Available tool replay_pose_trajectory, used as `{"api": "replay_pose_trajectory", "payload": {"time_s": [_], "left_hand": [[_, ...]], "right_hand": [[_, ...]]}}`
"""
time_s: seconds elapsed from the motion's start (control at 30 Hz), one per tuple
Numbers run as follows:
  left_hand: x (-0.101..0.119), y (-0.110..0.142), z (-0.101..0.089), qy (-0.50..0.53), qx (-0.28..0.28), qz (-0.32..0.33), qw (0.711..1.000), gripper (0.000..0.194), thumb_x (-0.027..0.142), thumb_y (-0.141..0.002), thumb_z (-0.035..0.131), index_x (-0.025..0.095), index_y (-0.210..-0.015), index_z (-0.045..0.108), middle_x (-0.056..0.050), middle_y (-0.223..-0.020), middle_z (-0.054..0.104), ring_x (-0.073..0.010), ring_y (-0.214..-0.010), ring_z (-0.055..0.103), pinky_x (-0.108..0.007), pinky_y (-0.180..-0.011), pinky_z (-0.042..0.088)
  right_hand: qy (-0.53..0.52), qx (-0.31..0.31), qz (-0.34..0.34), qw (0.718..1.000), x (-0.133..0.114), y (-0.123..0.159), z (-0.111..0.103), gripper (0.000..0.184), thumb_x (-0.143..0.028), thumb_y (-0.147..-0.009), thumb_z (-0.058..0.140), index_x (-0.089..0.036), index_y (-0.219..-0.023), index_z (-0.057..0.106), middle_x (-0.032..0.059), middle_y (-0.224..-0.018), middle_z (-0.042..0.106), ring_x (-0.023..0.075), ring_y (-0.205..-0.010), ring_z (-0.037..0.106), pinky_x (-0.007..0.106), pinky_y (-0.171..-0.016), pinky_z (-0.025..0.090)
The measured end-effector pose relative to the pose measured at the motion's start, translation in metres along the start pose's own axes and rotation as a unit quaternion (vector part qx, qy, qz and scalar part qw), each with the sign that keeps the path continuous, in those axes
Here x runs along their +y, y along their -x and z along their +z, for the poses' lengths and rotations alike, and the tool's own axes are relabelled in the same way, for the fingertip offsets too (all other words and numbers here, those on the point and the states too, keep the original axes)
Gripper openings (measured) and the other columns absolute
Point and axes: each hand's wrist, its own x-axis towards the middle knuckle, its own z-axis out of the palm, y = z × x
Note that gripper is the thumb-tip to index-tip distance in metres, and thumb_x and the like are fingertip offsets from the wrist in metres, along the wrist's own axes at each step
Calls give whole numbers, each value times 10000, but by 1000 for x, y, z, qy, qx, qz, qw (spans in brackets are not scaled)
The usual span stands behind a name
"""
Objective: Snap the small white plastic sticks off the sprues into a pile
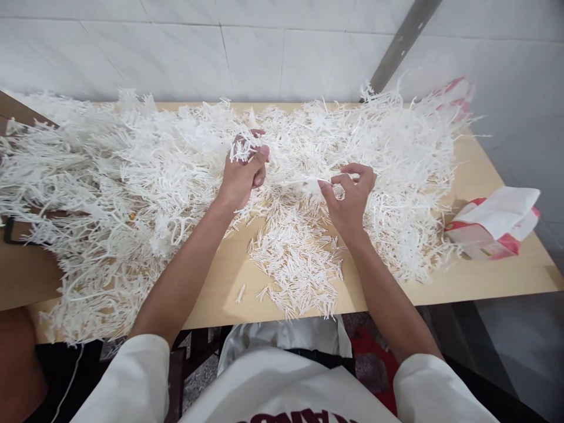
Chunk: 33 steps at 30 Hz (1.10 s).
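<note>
My left hand (244,170) is closed around a bunch of white branching plastic strands (244,148), whose tips stick out above the thumb. To its right, the thumb and forefinger of my right hand (351,197) come together on a thin white strand (324,180); its far end is lost among the white behind. Below and between the two hands lies a pile of short, thin white sticks (299,264). Large tangled heaps of the branching strands spread to the left (110,176) and to the right (400,194).
The light wooden table (211,302) stands against a tiled wall (176,53). A pink-and-white tissue pack (493,226) sits at the right end. Cardboard (26,270) shows at the left, near part of another person's arm (20,358). A metal post (403,44) leans behind.
</note>
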Motion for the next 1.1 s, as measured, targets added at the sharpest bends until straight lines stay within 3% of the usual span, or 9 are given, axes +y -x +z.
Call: {"api": "replay_pose_trajectory", "payload": {"time_s": [0.17,0.27,0.33,0.43,0.6,0.67,0.77,0.97,1.1], "left_hand": [[1,-3,-6,-12,15,60,998,326,464,-785,686,310,-1035,545,89,-543,420,-34,-358,241,-230,-380,163],[-6,-2,-5,-38,-8,59,998,393,486,-742,720,281,-1035,558,70,-605,545,-33,-378,284,-226,-391,209],[-13,2,0,-73,-30,38,996,446,497,-674,769,237,-982,579,36,-686,624,-34,-425,362,-220,-419,280],[-23,11,10,-125,-83,17,988,440,522,-652,771,180,-879,613,-1,-690,637,-62,-547,489,-210,-509,377],[-38,24,21,-135,-148,13,980,392,524,-711,723,167,-854,649,-5,-697,622,-91,-636,535,-239,-628,435],[-46,27,22,-146,-150,12,978,377,521,-715,719,164,-814,652,-2,-703,615,-97,-654,533,-250,-653,435],[-57,30,22,-149,-105,4,983,369,522,-730,701,164,-804,652,-5,-754,628,-105,-701,546,-260,-694,437],[-63,34,22,-173,-127,29,976,299,466,-771,668,172,-818,643,-11,-800,648,-118,-748,560,-259,-732,436],[-65,36,23,-208,-115,63,969,225,369,-786,639,170,-714,563,16,-674,547,-104,-656,487,-244,-643,396]], "right_hand": [[-53,-22,-77,995,-4,3,-2,282,-377,-832,607,-212,-656,461,33,-972,638,210,-953,620,435,-886,378],[-103,-64,-112,986,-5,6,-5,155,-388,-838,592,-249,-889,546,-4,-893,686,187,-870,659,457,-953,372],[-149,-95,-112,978,-7,7,-8,260,-424,-877,532,-275,-1089,543,-19,-847,699,186,-859,670,475,-984,378],[-190,-102,-42,975,-13,7,-9,272,-440,-933,440,-294,-1115,580,-9,-859,700,180,-891,663,444,-923,453],[-244,-93,81,962,-20,3,-2,450,-510,-822,619,-314,-1217,527,29,-1168,642,161,-932,644,349,-774,546],[-244,-131,81,957,-19,2,-1,345,-499,-821,625,-297,-1100,608,14,-1067,681,146,-868,647,327,-746,549],[-224,-164,73,958,-17,1,-2,193,-439,-838,626,-252,-850,673,-11,-835,699,119,-760,629,300,-731,532],[-222,-200,84,951,-18,1,-4,276,-410,-871,585,-252,-1092,635,-11,-847,698,110,-750,624,295,-743,519],[-191,-210,46,958,-16,2,0,252,-460,-867,580,-232,-877,684,10,-850,698,122,-768,628,291,-713,498]]}}
